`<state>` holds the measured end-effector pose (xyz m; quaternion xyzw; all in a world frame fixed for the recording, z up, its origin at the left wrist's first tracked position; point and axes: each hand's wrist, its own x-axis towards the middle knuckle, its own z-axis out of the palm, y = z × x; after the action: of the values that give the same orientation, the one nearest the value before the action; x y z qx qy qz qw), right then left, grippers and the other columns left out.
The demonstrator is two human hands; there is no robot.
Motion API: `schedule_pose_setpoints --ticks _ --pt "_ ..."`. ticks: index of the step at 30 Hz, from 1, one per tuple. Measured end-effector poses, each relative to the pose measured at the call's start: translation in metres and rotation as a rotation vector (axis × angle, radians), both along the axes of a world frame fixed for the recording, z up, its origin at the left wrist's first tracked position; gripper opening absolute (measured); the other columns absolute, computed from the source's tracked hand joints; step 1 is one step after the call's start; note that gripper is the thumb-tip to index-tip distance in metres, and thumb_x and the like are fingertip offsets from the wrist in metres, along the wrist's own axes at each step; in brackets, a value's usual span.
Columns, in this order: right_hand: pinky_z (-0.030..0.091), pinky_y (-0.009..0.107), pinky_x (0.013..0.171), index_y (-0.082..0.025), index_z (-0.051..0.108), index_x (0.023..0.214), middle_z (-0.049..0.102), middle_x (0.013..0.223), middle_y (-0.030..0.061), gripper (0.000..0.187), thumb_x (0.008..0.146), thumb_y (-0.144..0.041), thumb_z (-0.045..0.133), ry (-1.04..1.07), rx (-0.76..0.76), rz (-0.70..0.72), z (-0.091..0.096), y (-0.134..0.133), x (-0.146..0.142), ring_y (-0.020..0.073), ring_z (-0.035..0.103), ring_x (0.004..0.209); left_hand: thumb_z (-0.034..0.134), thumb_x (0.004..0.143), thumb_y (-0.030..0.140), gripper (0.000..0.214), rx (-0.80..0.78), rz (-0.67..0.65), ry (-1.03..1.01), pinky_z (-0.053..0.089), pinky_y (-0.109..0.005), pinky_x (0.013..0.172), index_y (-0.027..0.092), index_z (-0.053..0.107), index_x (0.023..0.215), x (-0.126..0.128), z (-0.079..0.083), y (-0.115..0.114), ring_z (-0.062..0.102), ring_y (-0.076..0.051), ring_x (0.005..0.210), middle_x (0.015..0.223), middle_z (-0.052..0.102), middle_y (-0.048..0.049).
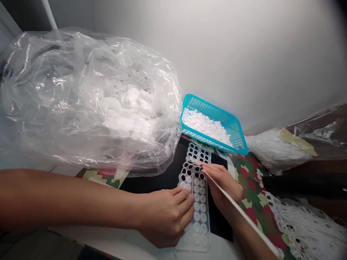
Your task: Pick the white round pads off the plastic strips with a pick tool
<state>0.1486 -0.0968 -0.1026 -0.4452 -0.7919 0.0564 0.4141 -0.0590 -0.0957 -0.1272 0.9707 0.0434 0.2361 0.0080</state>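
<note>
A long translucent tray (204, 209) with rows of round wells lies on a black mat. White discs fill its near rows, while its far wells show dark. My left hand (169, 215) rests on the tray's left side, fingers slightly apart and tips on the discs; its thumb is hidden. My right hand (223, 182) is closed at the far end of a thin white strip (241, 213), seen nearly edge-on. This strip slants from the tray's middle down to the lower right and partly hides the hand.
Behind stands a turquoise basket (217, 110) of small white discs. A big clear bag (89, 104) of white pieces bulges at left. Perforated white scraps (309, 227) pile at lower right, below another filled bag (276, 150). A patterned cloth (251, 187) covers the table's right side.
</note>
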Motion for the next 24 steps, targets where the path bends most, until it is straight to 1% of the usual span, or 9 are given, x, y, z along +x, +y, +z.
schedule_pose_setpoints --ticks 1,2,5,7,10,15,24 --pt "0.056 0.037 0.079 -0.021 0.066 0.102 0.069 0.106 0.0096 0.026 0.086 -0.007 0.050 -0.004 0.000 0.023 0.002 -0.001 0.003 0.0207 0.064 0.096 0.043 0.080 0.030 0.048 -0.004 0.001 0.004 0.048 -0.043 0.088 -0.001 0.058 0.113 0.000 -0.001 0.000 0.060 -0.033 0.103 0.118 0.060 -0.0213" --pt "0.056 0.038 0.080 -0.020 0.065 0.104 0.069 0.107 0.0103 0.026 0.087 -0.008 0.050 -0.037 -0.007 0.078 0.003 -0.001 0.006 0.0211 0.064 0.097 0.043 0.080 0.031 0.048 -0.007 -0.001 0.008 0.048 -0.043 0.089 -0.001 0.058 0.113 0.000 -0.001 0.000 0.060 -0.033 0.104 0.119 0.059 -0.0215" --pt "0.056 0.037 0.082 -0.015 0.061 0.112 0.067 0.112 0.0137 0.028 0.088 -0.009 0.048 -0.218 -0.057 0.271 0.003 -0.004 0.015 0.0213 0.063 0.102 0.042 0.080 0.031 0.048 -0.012 -0.008 0.007 0.047 -0.043 0.089 -0.001 0.057 0.113 0.000 -0.002 0.000 0.059 -0.033 0.104 0.119 0.059 -0.0222" --pt "0.057 0.035 0.083 -0.013 0.059 0.115 0.067 0.111 0.0151 0.029 0.089 -0.008 0.047 -0.306 -0.044 0.324 0.002 -0.006 0.019 0.0206 0.064 0.102 0.041 0.080 0.030 0.047 -0.015 -0.010 0.002 0.047 -0.043 0.089 -0.001 0.058 0.111 0.000 -0.002 0.000 0.060 -0.033 0.103 0.118 0.059 -0.0223" --pt "0.057 0.033 0.083 -0.013 0.059 0.114 0.069 0.109 0.0148 0.029 0.089 -0.007 0.046 -0.375 -0.013 0.328 -0.001 -0.007 0.018 0.0196 0.064 0.103 0.042 0.080 0.029 0.046 -0.017 -0.004 -0.001 0.046 -0.043 0.090 0.000 0.059 0.110 -0.001 0.000 0.000 0.059 -0.032 0.104 0.116 0.060 -0.0226" --pt "0.058 0.032 0.085 -0.010 0.060 0.110 0.069 0.107 0.0153 0.025 0.090 -0.007 0.045 -0.365 0.008 0.350 -0.003 -0.007 0.014 0.0195 0.063 0.106 0.042 0.081 0.029 0.045 -0.018 -0.007 0.005 0.045 -0.043 0.092 0.000 0.058 0.111 0.000 0.001 0.001 0.057 -0.033 0.107 0.115 0.061 -0.0222" --pt "0.056 0.035 0.089 -0.012 0.061 0.109 0.066 0.115 0.0147 0.025 0.089 -0.009 0.047 -0.306 -0.127 0.381 -0.009 -0.009 0.022 0.0206 0.058 0.115 0.040 0.082 0.029 0.044 -0.022 -0.005 -0.003 0.045 -0.043 0.092 0.000 0.058 0.111 0.000 0.001 0.000 0.058 -0.032 0.106 0.113 0.061 -0.0216"
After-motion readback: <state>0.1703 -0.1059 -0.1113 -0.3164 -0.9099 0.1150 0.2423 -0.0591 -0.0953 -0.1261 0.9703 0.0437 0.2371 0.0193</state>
